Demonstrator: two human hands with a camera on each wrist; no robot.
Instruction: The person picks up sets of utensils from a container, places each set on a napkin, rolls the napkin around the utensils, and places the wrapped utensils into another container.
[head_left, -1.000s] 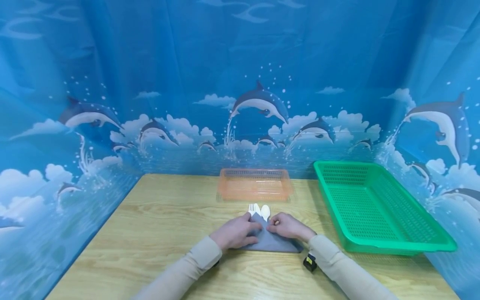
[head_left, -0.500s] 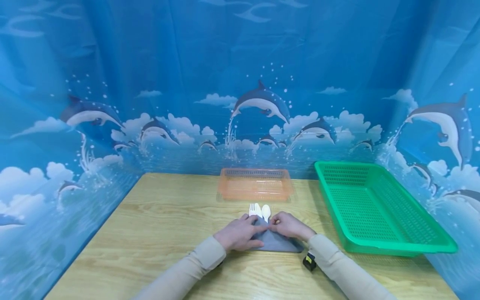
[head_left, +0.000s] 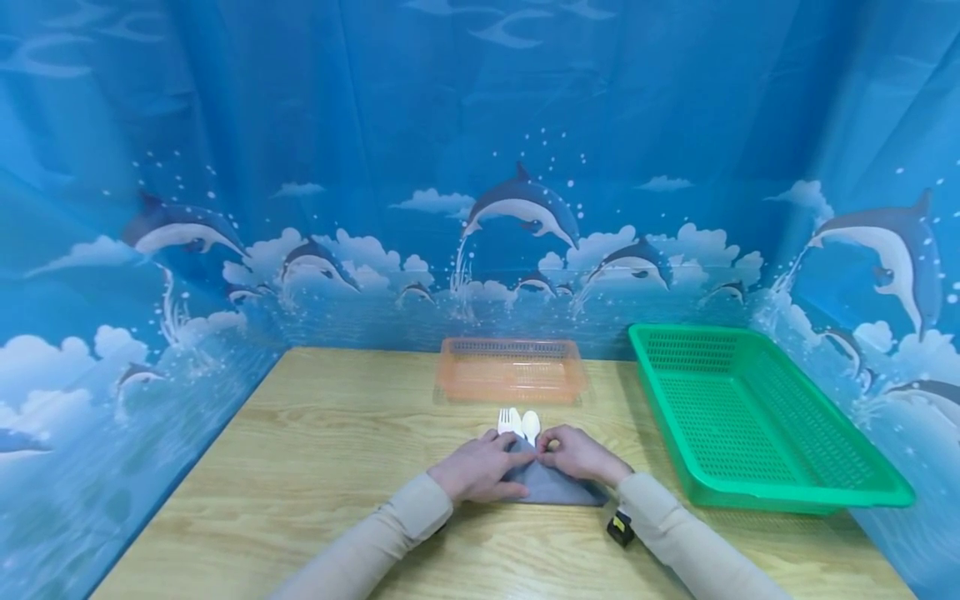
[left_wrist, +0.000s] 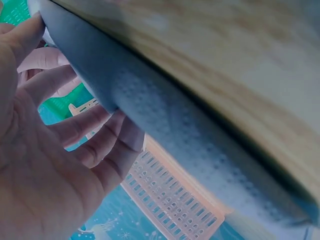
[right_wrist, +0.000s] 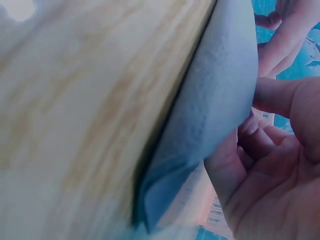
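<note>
A grey napkin (head_left: 558, 485), folded over, lies on the table with the white heads of a fork (head_left: 505, 419), a knife (head_left: 516, 419) and a spoon (head_left: 531, 425) sticking out of its far end. Their handles are hidden under the cloth. My left hand (head_left: 480, 468) rests on the napkin's left side, fingers spread and pressing it; the left wrist view has those fingertips against the cloth (left_wrist: 150, 110). On the right, my right hand (head_left: 577, 454) pinches the napkin's upper edge just beside the spoon. In the right wrist view its thumb meets the cloth (right_wrist: 215, 90) and the other fingers are curled.
Behind the cutlery stands an orange see-through basket (head_left: 512, 392) at the table's back edge. A large green basket (head_left: 795, 493) takes up the right side. A blue dolphin curtain (head_left: 375, 125) surrounds the wooden table (head_left: 300, 433) at the back and sides.
My left hand has slid slightly to the right over the napkin, its thumb and index finger now closer to the right hand. The right hand stays nearly where it was.
</note>
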